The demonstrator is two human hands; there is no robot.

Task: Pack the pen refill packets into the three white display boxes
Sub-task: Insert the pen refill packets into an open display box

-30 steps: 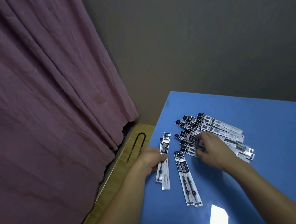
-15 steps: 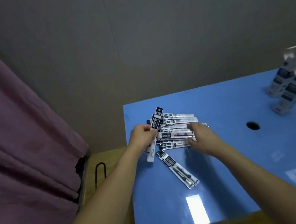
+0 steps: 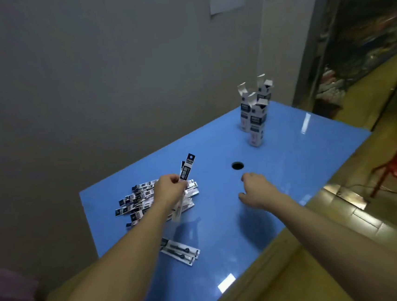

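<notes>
At 6 o'clock on the blue table (image 3: 291,165), nearest the person, a stray pair of packets (image 3: 181,250) is lying flat, untouched. Just beyond it, at about 10 o'clock from table centre, the left hand (image 3: 169,189) is gripping a small bunch of refill packets (image 3: 187,172), fingers curled round them, now tilted up off the surface with the printed end pointing at 1 o'clock; half a second ago they were lower, by the pile. The loose pile (image 3: 140,202) is sitting under and behind that hand, at 9 o'clock.

The right hand (image 3: 254,189) is no longer on the pile: it is hovering mid-table, holding nothing, fingers loosely curled, heading toward 1 o'clock. Past it is the round cable hole (image 3: 237,165).

At the far 1 o'clock corner the three white display boxes (image 3: 255,118) are standing upright, close together, top flaps open. The view is also swinging that way.

Judgement: gathering is ending, transfer is starting; the right hand is probably going for a box to steady it. Nothing visibly packed yet.
</notes>
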